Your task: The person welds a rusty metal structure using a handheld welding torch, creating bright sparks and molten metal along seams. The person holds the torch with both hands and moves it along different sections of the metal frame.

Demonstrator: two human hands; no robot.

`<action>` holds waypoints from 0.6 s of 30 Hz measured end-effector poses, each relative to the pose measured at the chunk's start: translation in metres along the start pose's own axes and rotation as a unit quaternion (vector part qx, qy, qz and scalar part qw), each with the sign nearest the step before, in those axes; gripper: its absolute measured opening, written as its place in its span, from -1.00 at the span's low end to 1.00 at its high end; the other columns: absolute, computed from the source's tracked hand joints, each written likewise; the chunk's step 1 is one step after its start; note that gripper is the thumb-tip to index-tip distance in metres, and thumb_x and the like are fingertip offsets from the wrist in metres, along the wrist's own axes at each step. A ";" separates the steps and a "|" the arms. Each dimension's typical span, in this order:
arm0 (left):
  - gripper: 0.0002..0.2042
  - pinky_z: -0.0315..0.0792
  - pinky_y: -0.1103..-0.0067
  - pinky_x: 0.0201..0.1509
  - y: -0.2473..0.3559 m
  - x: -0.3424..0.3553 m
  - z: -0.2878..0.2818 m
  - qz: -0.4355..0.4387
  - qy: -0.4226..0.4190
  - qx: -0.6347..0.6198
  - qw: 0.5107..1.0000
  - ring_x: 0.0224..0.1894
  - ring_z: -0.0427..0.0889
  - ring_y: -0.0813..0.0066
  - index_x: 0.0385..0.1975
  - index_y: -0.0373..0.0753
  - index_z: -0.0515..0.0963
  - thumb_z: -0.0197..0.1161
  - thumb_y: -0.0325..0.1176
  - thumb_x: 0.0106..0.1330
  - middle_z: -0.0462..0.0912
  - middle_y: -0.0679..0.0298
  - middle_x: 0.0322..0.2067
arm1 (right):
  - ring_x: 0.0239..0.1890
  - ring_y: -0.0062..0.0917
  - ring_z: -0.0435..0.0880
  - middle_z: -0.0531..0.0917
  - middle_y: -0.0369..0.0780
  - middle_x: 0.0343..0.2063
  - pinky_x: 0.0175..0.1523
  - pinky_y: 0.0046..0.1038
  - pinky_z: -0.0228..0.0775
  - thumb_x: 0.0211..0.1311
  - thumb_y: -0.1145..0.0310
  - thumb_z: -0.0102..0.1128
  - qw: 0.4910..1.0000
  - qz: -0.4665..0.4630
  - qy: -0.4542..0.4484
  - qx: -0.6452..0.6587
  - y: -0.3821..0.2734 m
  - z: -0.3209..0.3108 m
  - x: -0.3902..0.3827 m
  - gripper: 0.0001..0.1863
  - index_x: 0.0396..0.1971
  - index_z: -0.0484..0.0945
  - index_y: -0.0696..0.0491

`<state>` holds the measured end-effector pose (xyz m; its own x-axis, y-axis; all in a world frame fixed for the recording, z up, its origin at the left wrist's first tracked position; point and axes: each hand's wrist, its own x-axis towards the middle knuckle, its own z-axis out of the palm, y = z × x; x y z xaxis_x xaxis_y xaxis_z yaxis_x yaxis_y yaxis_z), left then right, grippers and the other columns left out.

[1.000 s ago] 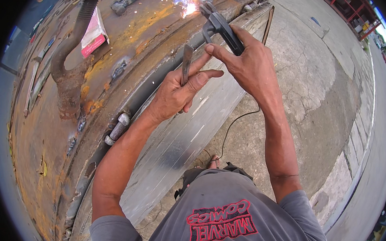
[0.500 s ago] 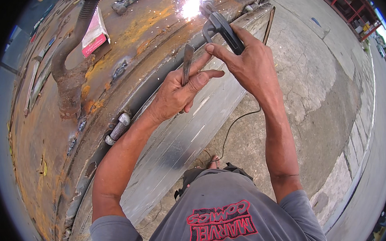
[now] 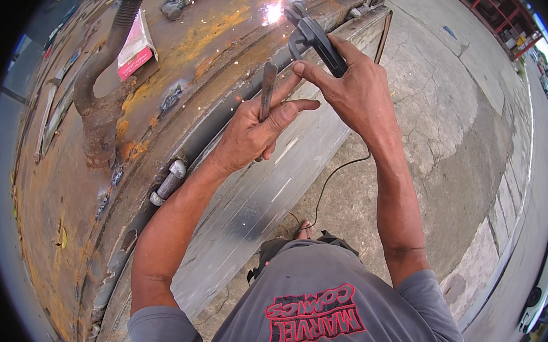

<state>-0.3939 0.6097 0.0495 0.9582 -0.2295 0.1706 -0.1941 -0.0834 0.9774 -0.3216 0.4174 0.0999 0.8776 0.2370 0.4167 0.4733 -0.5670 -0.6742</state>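
My right hand (image 3: 363, 95) is closed around the handle of a black welding electrode holder (image 3: 317, 41). Beside the holder's jaws, a bright welding arc (image 3: 272, 12) glows on the rusty steel plate (image 3: 53, 193), throwing small sparks. The electrode itself is lost in the glare. Between the fingers of my left hand (image 3: 246, 135) is a flat-bladed metal tool (image 3: 267, 85), pointing up; its lower end is mostly hidden by the hand. My left index finger reaches over to my right thumb, by the holder's lever.
On the plate stand a bent rusty pipe (image 3: 94, 101), a pink-and-white box (image 3: 136, 61) and a hammer-like tool (image 3: 175, 10). A metal cylinder (image 3: 169, 183) lies along the plate's edge. A black cable (image 3: 326, 183) hangs above the concrete floor (image 3: 437, 140). A white car (image 3: 544, 279) is at far right.
The arc's glare has shrunk and dimmed, with fewer sparks around it. Both hands stay almost in place. The white car at the right edge has moved lower in the picture.
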 end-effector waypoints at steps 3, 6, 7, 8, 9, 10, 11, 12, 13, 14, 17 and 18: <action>-0.32 0.39 0.73 -0.70 0.000 -0.001 0.001 -0.004 0.009 0.000 1.000 -0.77 0.41 0.80 0.54 -0.09 0.32 0.16 0.14 0.54 0.80 0.17 0.05 | -0.50 -0.28 0.80 0.72 -0.02 -0.57 -0.42 -0.26 0.59 0.22 -0.09 0.51 1.000 0.011 -0.004 0.003 -0.003 0.000 0.000 -0.25 0.11 0.65 0.32; -0.31 0.39 0.73 -0.70 0.001 0.000 0.002 -0.005 0.010 0.004 1.000 -0.77 0.41 0.79 0.54 -0.11 0.32 0.17 0.14 0.53 0.80 0.17 0.05 | -0.50 -0.29 0.80 0.73 -0.02 -0.57 -0.41 -0.27 0.58 0.22 -0.09 0.50 1.000 -0.006 0.006 0.000 0.001 0.001 0.001 -0.26 0.09 0.66 0.31; -0.31 0.39 0.73 -0.70 0.001 0.000 0.001 -0.005 0.008 0.004 1.000 -0.78 0.41 0.79 0.54 -0.11 0.32 0.17 0.14 0.53 0.80 0.17 0.05 | -0.50 -0.30 0.80 0.72 -0.03 -0.57 -0.41 -0.27 0.58 0.22 -0.09 0.50 1.000 -0.006 0.007 0.000 0.001 0.002 0.001 -0.27 0.09 0.66 0.30; -0.31 0.39 0.73 -0.70 0.002 0.000 0.001 -0.004 0.007 0.005 1.000 -0.78 0.41 0.79 0.53 -0.12 0.33 0.17 0.14 0.53 0.80 0.17 0.05 | -0.51 -0.31 0.79 0.72 -0.03 -0.57 -0.41 -0.27 0.58 0.22 -0.09 0.50 1.000 -0.007 0.007 0.000 0.001 0.002 0.000 -0.28 0.08 0.67 0.29; -0.31 0.39 0.73 -0.70 0.002 0.000 0.001 -0.004 0.005 0.005 1.000 -0.78 0.41 0.79 0.53 -0.13 0.33 0.17 0.14 0.53 0.80 0.17 0.05 | -0.51 -0.31 0.79 0.72 -0.03 -0.57 -0.41 -0.27 0.58 0.22 -0.08 0.50 1.000 -0.007 0.008 0.000 0.001 0.002 0.000 -0.29 0.07 0.67 0.28; -0.34 0.41 0.75 -0.69 0.003 0.000 0.001 -0.003 0.000 0.012 1.000 -0.77 0.40 0.81 0.54 -0.12 0.31 0.13 0.11 0.56 0.79 0.14 0.06 | -0.51 -0.32 0.79 0.72 -0.04 -0.58 -0.41 -0.28 0.58 0.22 -0.08 0.50 1.000 -0.007 0.006 0.000 0.001 0.002 0.000 -0.30 0.07 0.68 0.28; -0.36 0.44 0.76 -0.68 0.004 0.000 0.000 -0.002 -0.005 0.019 1.000 -0.76 0.39 0.83 0.55 -0.12 0.30 0.10 0.07 0.59 0.78 0.12 0.07 | -0.51 -0.32 0.78 0.72 -0.05 -0.58 -0.42 -0.28 0.58 0.23 -0.08 0.50 1.000 -0.008 0.005 0.001 0.000 0.001 0.000 -0.31 0.06 0.68 0.27; -0.39 0.47 0.78 -0.66 0.005 0.000 -0.001 -0.002 -0.010 0.026 1.000 -0.75 0.38 0.86 0.56 -0.11 0.28 0.06 0.04 0.62 0.78 0.09 0.08 | -0.52 -0.33 0.78 0.72 -0.05 -0.58 -0.42 -0.28 0.57 0.23 -0.08 0.50 1.000 -0.009 0.004 0.001 0.000 0.000 0.001 -0.32 0.06 0.68 0.26; -0.39 0.47 0.78 -0.66 0.004 -0.001 -0.001 -0.002 -0.010 0.025 1.000 -0.75 0.38 0.86 0.56 -0.11 0.28 0.06 0.04 0.62 0.78 0.09 0.08 | -0.52 -0.34 0.78 0.72 -0.06 -0.59 -0.43 -0.28 0.57 0.23 -0.08 0.50 1.000 -0.012 0.007 0.001 0.000 0.001 0.001 -0.32 0.06 0.69 0.26; -0.39 0.47 0.78 -0.66 0.003 -0.001 -0.002 -0.002 -0.011 0.024 1.000 -0.75 0.38 0.85 0.56 -0.11 0.28 0.06 0.03 0.62 0.78 0.09 0.08 | -0.52 -0.34 0.78 0.71 -0.06 -0.59 -0.43 -0.29 0.56 0.23 -0.08 0.50 1.000 -0.016 0.010 0.002 0.001 0.002 0.000 -0.32 0.05 0.69 0.25; -0.40 0.47 0.78 -0.66 0.002 -0.001 -0.001 -0.005 -0.005 0.017 1.000 -0.74 0.38 0.86 0.56 -0.10 0.27 0.06 0.03 0.62 0.78 0.09 0.08 | -0.53 -0.36 0.78 0.71 -0.07 -0.60 -0.46 -0.30 0.55 0.22 -0.08 0.51 1.000 -0.004 0.002 0.011 0.000 0.003 0.001 -0.32 0.06 0.69 0.25; -0.40 0.47 0.78 -0.66 0.001 -0.001 -0.001 -0.007 -0.002 0.014 1.000 -0.74 0.38 0.86 0.56 -0.10 0.27 0.06 0.02 0.62 0.77 0.08 0.08 | -0.53 -0.36 0.78 0.71 -0.07 -0.60 -0.46 -0.31 0.55 0.22 -0.09 0.51 1.000 0.003 -0.003 0.015 -0.001 0.003 0.001 -0.31 0.07 0.69 0.25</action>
<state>-0.3951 0.6103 0.0508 0.9602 -0.2315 0.1563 -0.1864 -0.1143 0.9758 -0.3213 0.4203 0.0991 0.8812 0.2380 0.4085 0.4693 -0.5448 -0.6949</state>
